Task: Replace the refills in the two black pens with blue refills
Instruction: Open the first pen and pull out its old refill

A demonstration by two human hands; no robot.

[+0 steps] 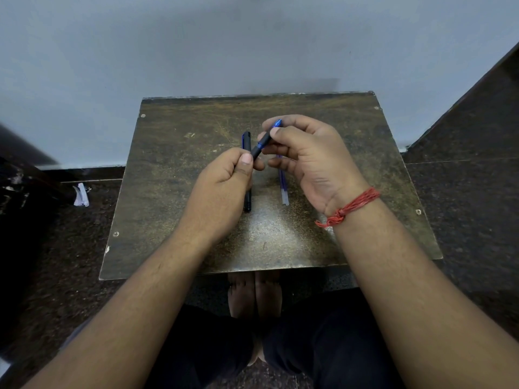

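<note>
Pen (262,143) partly hidden by both hands' fingers (276,133).

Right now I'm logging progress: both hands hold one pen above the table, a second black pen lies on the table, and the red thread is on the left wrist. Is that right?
Not quite. The head view shows the red thread on the right wrist, not the left. The rest stands: the left hand and right hand hold one pen above the table, and a second black pen lies on it.
</note>
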